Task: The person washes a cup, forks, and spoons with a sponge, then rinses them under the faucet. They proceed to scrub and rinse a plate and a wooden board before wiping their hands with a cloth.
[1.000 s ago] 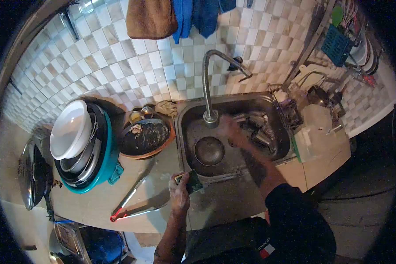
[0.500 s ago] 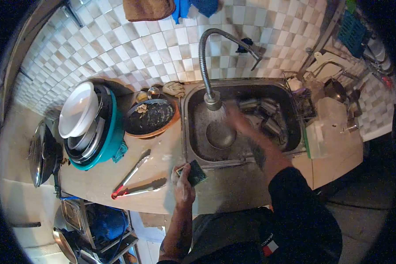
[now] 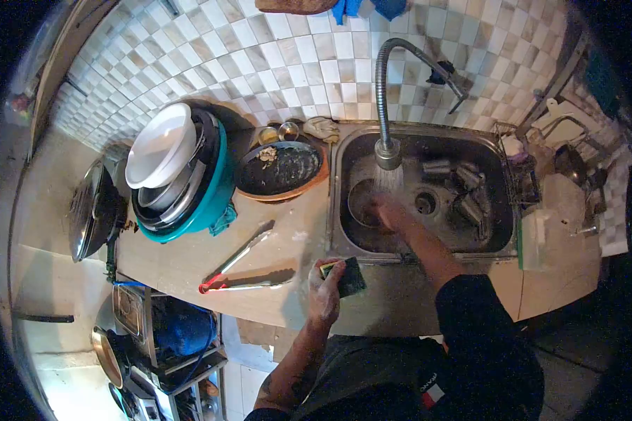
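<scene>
My left hand [image 3: 324, 289] rests on the counter's front edge and grips a green and yellow sponge [image 3: 345, 276]. My right hand [image 3: 385, 210] is down in the steel sink [image 3: 344, 203], under the water that runs from the bent tap [image 3: 386, 105]. It lies on or against a small dark bowl [image 3: 361, 202] on the sink floor; whether the fingers hold the bowl is hidden by blur and water. Several metal cups [image 3: 463, 186] lie at the right of the sink near the drain [image 3: 425, 203].
Red-tipped metal tongs [image 3: 235, 270] lie on the counter left of my left hand. A dirty pan [image 3: 279, 169] and a teal tub of stacked dishes [image 3: 179, 175] stand further left, with a pot lid [image 3: 91, 210] beyond. A dish rack [image 3: 534, 175] stands right of the sink.
My right hand has drawn back from the cups to the bowl beneath the tap, where water now runs. The left hand has kept the sponge. The view has shifted left and down.
</scene>
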Demonstrator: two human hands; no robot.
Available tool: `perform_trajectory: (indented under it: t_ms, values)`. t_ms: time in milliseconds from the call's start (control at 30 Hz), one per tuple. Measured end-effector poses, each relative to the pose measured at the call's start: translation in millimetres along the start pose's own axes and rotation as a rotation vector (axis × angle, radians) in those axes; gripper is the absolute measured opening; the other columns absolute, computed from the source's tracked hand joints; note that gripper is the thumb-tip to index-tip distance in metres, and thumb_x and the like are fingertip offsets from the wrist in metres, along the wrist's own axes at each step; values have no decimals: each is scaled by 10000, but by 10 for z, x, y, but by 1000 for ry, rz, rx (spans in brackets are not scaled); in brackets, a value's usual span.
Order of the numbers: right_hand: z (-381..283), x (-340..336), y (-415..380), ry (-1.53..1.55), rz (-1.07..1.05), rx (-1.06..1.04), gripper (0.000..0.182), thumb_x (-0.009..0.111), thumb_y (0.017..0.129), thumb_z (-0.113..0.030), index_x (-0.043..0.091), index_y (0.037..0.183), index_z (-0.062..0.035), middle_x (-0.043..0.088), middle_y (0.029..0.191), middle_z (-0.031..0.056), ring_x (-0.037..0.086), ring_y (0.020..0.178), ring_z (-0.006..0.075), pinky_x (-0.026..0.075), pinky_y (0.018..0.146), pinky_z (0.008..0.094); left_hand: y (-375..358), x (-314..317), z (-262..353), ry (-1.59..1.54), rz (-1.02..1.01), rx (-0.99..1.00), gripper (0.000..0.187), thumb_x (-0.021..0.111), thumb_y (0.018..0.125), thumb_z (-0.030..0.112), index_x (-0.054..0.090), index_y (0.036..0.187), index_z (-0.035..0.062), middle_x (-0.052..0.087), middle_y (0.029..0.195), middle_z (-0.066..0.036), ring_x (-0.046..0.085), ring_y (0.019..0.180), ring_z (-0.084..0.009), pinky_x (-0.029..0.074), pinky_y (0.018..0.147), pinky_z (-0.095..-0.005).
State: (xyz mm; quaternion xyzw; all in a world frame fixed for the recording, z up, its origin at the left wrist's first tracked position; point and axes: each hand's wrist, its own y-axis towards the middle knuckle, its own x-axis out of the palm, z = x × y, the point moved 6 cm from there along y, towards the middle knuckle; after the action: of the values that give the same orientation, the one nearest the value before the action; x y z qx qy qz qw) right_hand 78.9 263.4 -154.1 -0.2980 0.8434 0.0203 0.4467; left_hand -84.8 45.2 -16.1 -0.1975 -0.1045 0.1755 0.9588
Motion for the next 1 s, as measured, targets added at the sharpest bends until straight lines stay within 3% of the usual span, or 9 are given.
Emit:
perform_trajectory:
  t_ms: [100,267,400,567,667,733,833,933,1000]
  values:
    - [129,56,-9,-65,-4,59,406,489,926,-304,556,1219,-32,567,1182,234,536,1107,394,427,948,448,55,-55,185,402,46,412,303,605,910,308,569,1040,36,577,893,-62,568,795,-138,460,722,-267]
    - [46,-247,28,-196,-31,-12,392,489,924,-309,569,1192,-35,613,1088,224,582,1013,382,458,906,458,173,109,36,-129,10,-154,312,598,905,242,537,1096,3,585,1002,-144,608,873,-234,502,776,-346]
    - [578,-130,399,-283,275,-202,397,466,943,-349,590,1144,-30,656,980,202,627,894,361,487,856,465,400,187,131,207,-9,168,281,593,874,187,548,1094,20,579,1027,-127,585,971,-247,454,861,-343]
    - [300,-564,-232,826,160,33,424,483,940,-432,615,1075,-52,663,933,151,631,907,316,490,839,468,868,285,156,104,41,373,255,565,832,119,561,1064,12,579,1031,-126,554,994,-237,443,869,-358]
    - [-5,-530,-507,516,978,-354,442,476,950,-442,611,1094,-46,659,963,136,621,954,298,487,855,447,1592,338,-399,16,60,340,267,589,842,170,565,1056,11,575,1041,-161,552,996,-287,439,877,-393]
    - [-208,-318,-624,648,929,-226,464,493,944,-447,596,1135,-36,640,1038,135,601,1011,279,471,888,426,1476,631,-384,367,97,402,289,604,850,210,562,1056,12,565,1051,-191,543,1008,-324,437,880,-416]
    - [-423,-139,-735,1106,152,48,515,585,897,-447,567,1200,-31,596,1152,127,561,1083,242,435,940,392,1396,974,-153,673,150,499,323,610,861,259,550,1066,16,547,1071,-230,539,1003,-383,439,876,-438]
    - [-171,-282,-780,654,383,-408,556,703,823,-408,558,1215,-40,574,1152,104,543,1072,219,421,938,355,1223,1041,-89,644,194,448,322,599,872,281,552,1047,14,545,1075,-238,550,965,-415,440,873,-438]
    - [-42,-262,-731,1307,111,-123,564,765,775,-353,564,1204,-48,578,1118,103,547,1036,225,424,919,344,1223,1052,-143,480,156,312,291,579,881,263,560,1021,8,559,1052,-226,552,969,-402,442,866,-434]
